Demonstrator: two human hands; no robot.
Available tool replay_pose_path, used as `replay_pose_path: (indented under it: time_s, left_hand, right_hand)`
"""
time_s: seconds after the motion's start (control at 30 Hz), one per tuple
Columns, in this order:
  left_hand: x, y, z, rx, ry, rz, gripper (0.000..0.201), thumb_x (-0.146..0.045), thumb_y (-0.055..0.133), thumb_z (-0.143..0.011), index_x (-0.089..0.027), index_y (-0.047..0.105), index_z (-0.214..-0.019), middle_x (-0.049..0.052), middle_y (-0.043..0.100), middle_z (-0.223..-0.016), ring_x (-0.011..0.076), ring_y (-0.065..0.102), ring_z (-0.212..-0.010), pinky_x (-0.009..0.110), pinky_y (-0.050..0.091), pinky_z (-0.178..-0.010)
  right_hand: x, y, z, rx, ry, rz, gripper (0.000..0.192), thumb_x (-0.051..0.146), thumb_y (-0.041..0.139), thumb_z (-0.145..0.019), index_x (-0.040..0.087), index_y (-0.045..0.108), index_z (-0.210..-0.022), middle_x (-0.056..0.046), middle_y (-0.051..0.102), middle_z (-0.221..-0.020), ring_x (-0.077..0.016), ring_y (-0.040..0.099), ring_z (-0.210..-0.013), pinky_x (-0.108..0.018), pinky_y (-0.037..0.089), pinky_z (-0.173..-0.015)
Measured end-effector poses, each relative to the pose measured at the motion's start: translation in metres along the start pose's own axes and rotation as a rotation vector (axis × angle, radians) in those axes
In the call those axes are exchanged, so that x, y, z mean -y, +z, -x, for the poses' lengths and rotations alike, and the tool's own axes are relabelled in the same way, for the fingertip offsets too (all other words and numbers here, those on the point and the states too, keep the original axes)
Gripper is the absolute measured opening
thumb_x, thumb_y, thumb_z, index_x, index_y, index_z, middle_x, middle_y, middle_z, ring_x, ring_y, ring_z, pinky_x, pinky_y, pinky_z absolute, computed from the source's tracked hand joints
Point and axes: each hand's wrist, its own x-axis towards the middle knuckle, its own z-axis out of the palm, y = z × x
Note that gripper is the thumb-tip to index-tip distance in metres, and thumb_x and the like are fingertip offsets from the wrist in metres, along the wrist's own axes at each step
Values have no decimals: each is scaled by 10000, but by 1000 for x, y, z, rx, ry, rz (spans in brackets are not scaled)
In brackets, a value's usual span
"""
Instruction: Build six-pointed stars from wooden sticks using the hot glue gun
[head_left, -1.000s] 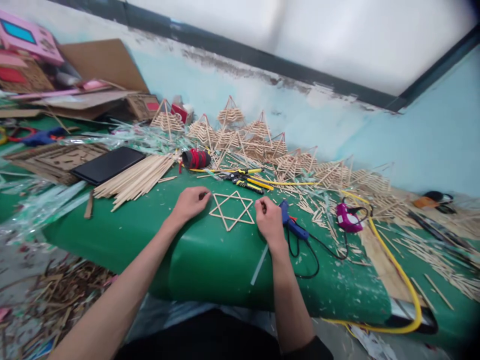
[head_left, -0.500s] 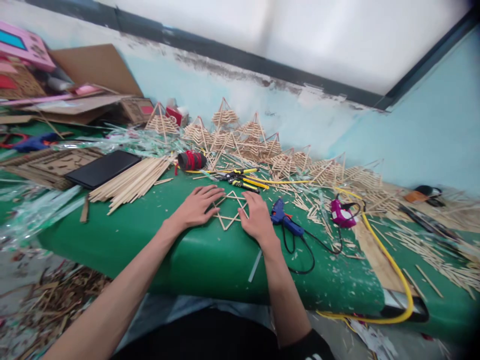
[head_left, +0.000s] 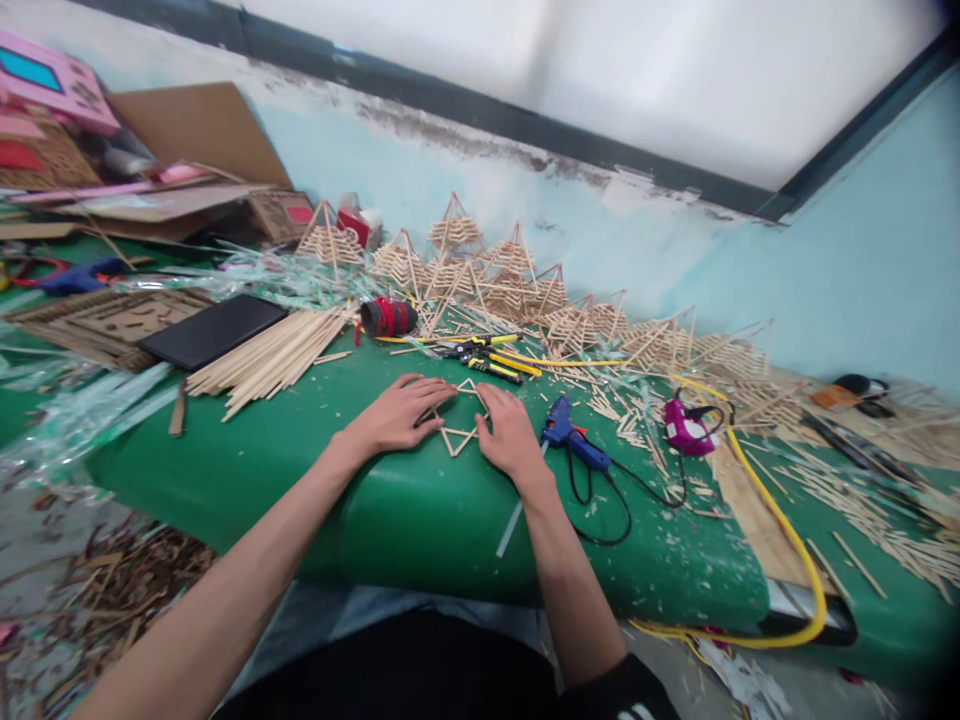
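Stick star (head_left: 459,437): flat on green table (head_left: 300,470), near front edge. Left hand (head_left: 401,412) and right hand (head_left: 508,432) lie palm-down on it, fingers spread. Blue glue gun (head_left: 570,440) just beside right hand.

Your two bare arms, with dark clothing below.

Your left hand (head_left: 401,412) and right hand (head_left: 510,435) wear no gloves, rings or watch, and both forearms are uncovered along their whole visible length. At your right elbow a black sleeve (head_left: 630,690) begins, carrying a small white marking near the picture's bottom edge. Between your arms lies black cloth (head_left: 420,670), with a strip of pale blue-grey fabric (head_left: 360,615) along its upper edge.
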Motion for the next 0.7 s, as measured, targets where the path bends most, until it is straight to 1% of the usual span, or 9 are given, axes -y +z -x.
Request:
replay_pose_path:
  time_s: [0.1, 0.17, 0.3, 0.43, 0.7]
  left_hand:
    - [-1, -1, 0, -3, 3, 4, 561, -441, 443, -1035, -184, 470, -1533, 129, 507, -1584, 278, 459, -1477, 488, 269, -1238]
    - [-2, -2, 0, -7, 8, 8, 561, -444, 449, -1034, -189, 471, -1533, 123, 510, -1583, 279, 458, -1475, 483, 271, -1237]
    - [-3, -3, -1, -16, 16, 17, 552, -441, 481, -1020, -184, 503, -1508, 126, 549, -1549, 292, 487, -1444, 483, 292, -1222]
    - [-2, -2, -2, -23, 14, 30, 541, -439, 504, -1007, -208, 521, -1496, 123, 574, -1525, 298, 525, -1403, 490, 324, -1196]
    - [1, 0, -2, -19, 6, 35, 556, -457, 508, -1009, -189, 509, -1496, 130, 586, -1510, 291, 538, -1382, 475, 299, -1209]
  right_hand:
    - [-7, -2, -1, -70, 64, 7, 399, 303, 628, -1004, 190, 579, -1384, -120, 577, -1454, -294, 561, -1345, -567, 465, -1129]
    - [-10, -2, -1, -90, 87, 11, 397, 310, 628, -1004, 189, 581, -1379, -120, 585, -1440, -293, 570, -1332, -564, 473, -1121]
    - [-8, 0, 0, -43, 42, 9, 383, 359, 647, -994, 196, 610, -1339, -106, 616, -1393, -274, 611, -1264, -538, 511, -1076]
    - [-3, 2, 1, 20, 2, 17, 386, 379, 651, -991, 189, 615, -1325, -104, 628, -1365, -265, 631, -1223, -522, 533, -1044]
    - [-1, 0, -1, 52, 8, 62, 371, 384, 644, -994, 193, 621, -1311, -102, 634, -1349, -252, 643, -1190, -497, 552, -1015]
